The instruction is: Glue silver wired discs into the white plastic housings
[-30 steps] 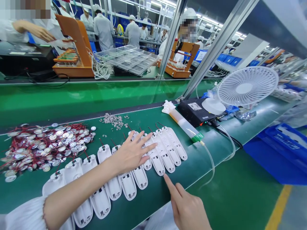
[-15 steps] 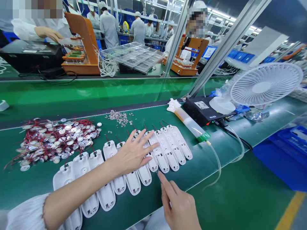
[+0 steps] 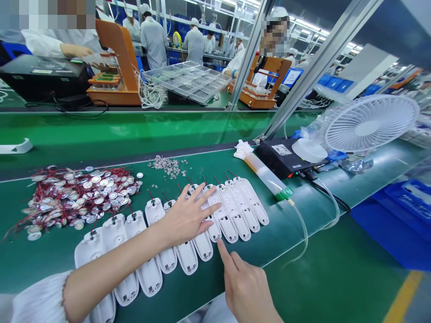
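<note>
Several white plastic shells (image 3: pixel 235 208) with red wires lie side by side in a row on the green mat (image 3: pixel 40 255). My left hand (image 3: pixel 188 215) lies flat on the middle of the row, fingers spread. My right hand (image 3: pixel 244 287) points with its forefinger stretched out, the other fingers curled in. The fingertip touches the near end of a shell just right of my left hand. Neither hand holds anything.
A heap of silver discs with red wires (image 3: pixel 74 197) lies at the left. Small metal parts (image 3: pixel 166 165) are scattered behind the row. A glue syringe (image 3: pixel 266 175) with a clear tube, a black box (image 3: pixel 286 157) and a white fan (image 3: pixel 367 123) stand at the right. Co-workers stand beyond the belt.
My right forefinger has moved left along the near ends of the shells. My left hand has stayed flat on the row. A white shell has come into view on the belt at far left.
</note>
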The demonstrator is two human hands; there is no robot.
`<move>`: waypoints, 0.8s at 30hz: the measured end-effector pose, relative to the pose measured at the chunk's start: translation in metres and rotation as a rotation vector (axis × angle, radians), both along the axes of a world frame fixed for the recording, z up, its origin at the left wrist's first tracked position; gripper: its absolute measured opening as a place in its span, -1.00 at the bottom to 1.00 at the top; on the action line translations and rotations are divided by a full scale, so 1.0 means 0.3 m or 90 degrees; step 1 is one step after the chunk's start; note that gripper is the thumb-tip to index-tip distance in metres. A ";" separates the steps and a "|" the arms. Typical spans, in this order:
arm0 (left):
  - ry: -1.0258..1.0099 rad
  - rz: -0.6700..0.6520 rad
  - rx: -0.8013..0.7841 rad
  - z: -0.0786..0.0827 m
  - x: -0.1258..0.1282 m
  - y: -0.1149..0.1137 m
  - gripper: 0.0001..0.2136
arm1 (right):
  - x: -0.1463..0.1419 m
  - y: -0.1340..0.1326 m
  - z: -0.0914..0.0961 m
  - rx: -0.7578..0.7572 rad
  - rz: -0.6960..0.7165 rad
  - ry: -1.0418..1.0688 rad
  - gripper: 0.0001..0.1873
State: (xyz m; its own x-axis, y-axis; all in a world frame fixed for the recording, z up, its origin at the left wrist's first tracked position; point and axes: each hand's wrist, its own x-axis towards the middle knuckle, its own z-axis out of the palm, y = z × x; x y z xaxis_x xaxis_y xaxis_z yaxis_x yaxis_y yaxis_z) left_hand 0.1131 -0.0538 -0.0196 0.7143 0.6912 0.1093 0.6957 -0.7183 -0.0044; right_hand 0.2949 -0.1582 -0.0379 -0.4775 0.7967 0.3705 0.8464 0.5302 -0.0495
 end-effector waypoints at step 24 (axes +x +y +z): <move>0.006 -0.014 -0.018 -0.013 -0.002 0.008 -0.58 | -0.030 -0.077 0.005 -0.040 0.070 -0.045 -0.53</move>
State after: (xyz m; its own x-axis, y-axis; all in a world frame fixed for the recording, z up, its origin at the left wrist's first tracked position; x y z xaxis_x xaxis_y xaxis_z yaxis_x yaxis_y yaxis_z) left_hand 0.1126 -0.0516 -0.0235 0.7307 0.6776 0.0834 0.6794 -0.7337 0.0096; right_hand 0.2859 -0.1813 -0.0365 -0.5856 0.7590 0.2846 0.7863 0.6172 -0.0282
